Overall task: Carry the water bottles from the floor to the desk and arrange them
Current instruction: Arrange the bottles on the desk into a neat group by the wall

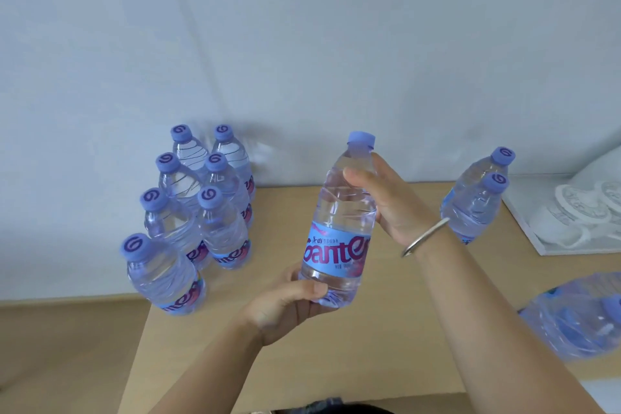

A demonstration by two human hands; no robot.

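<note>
I hold one clear water bottle [339,228] with a blue label and lilac cap upright above the wooden desk [396,339]. My left hand [285,306] grips its base from below. My right hand [386,202], with a metal bangle on the wrist, grips its upper part near the neck. Several matching bottles [188,208] stand in two rows at the desk's back left, against the wall. Two more bottles [477,202] stand at the back right.
A shrink-wrapped pack of bottles [578,316] lies at the desk's right edge. A white tray with white ornaments [578,215] sits at the far right. The pale wall [302,44] runs behind the desk. The floor [60,346] shows at lower left.
</note>
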